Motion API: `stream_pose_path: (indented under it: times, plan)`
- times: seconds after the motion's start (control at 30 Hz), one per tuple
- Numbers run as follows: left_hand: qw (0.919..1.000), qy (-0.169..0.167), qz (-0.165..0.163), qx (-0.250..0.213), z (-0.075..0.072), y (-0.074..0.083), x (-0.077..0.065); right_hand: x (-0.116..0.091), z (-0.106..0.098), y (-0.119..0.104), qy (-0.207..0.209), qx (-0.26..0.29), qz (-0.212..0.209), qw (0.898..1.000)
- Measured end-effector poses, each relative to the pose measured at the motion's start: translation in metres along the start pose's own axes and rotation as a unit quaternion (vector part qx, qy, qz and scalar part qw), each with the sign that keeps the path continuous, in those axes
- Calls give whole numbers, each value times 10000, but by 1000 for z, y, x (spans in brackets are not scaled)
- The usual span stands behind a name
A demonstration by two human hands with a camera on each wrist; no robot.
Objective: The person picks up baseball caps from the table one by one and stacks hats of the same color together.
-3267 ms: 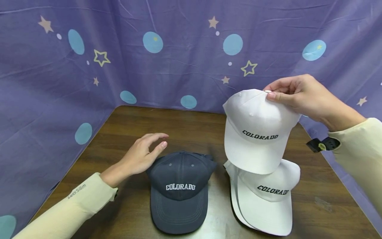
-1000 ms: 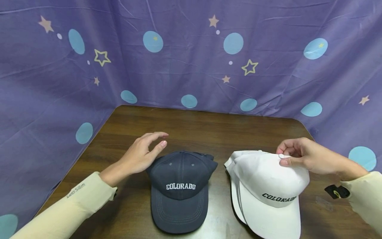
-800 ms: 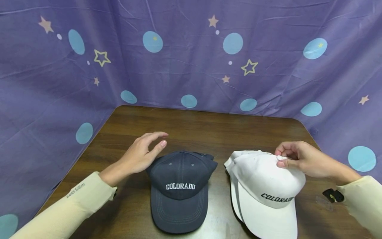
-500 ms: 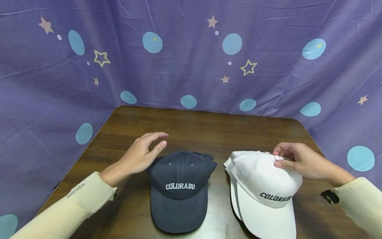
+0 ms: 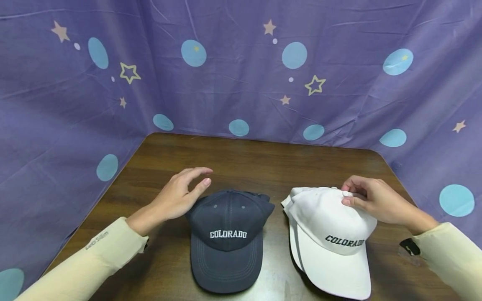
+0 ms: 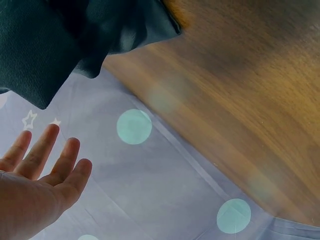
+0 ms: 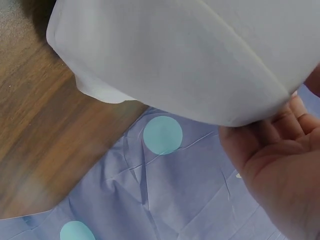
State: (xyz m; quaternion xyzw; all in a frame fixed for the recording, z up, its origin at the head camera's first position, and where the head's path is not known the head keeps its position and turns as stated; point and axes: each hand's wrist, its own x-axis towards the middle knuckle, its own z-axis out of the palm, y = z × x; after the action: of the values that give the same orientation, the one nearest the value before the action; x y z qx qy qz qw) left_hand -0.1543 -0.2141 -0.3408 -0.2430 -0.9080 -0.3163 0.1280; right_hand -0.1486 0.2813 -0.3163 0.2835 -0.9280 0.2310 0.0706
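Observation:
A white baseball cap (image 5: 333,267) with black COLORADO lettering sits on top of another white cap (image 5: 297,238), whose brim edge shows at its left. My right hand (image 5: 376,201) pinches the upper cap's crown by its top button. In the right wrist view, the fingers (image 7: 282,165) meet the white crown's edge. To the left lies a navy cap (image 5: 226,217) lettered COLORADO in white, brim toward me, with more dark fabric behind its crown. My left hand (image 5: 175,194) hovers or rests at the navy crown's left side, fingers relaxed, gripping nothing. Contact there cannot be told.
The caps lie near the front of a brown wooden table (image 5: 241,159). A purple curtain (image 5: 241,96) printed with stars and blue dots hangs behind and along both sides. A gap of bare table separates the navy cap from the white ones.
My right hand has lowered the raised white cap onto the white stack, then shifted it slightly left and back into line with it. My left hand and the navy cap have stayed put.

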Motion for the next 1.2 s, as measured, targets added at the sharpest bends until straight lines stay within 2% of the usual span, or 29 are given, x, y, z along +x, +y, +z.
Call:
stream_pose_path:
  times: [0.17, 0.27, 0.6, 0.77, 1.03, 1.2]
  plan:
    - [10000, 15, 3, -6, 1, 0, -1, -1, 0, 1, 119, -79, 77, 9999]
    - [10000, 0, -13, -7, 1, 0, -1, -3, 0, 2, 169, 95, 235, 9995]
    - [10000, -30, -68, -21, 0, -2, -2, -9, -6, 7, -59, 496, 566, 9971]
    - [10000, -40, -78, 12, -1, -4, -2, -12, -6, 9, 244, 450, 960, 9941]
    - [9999, -24, -86, 112, -1, -12, -2, -14, -5, 20, 814, 108, 1343, 9875]
    - [9996, -69, -172, 209, -3, -17, -1, -18, -8, 33, 861, -204, 1623, 9828]
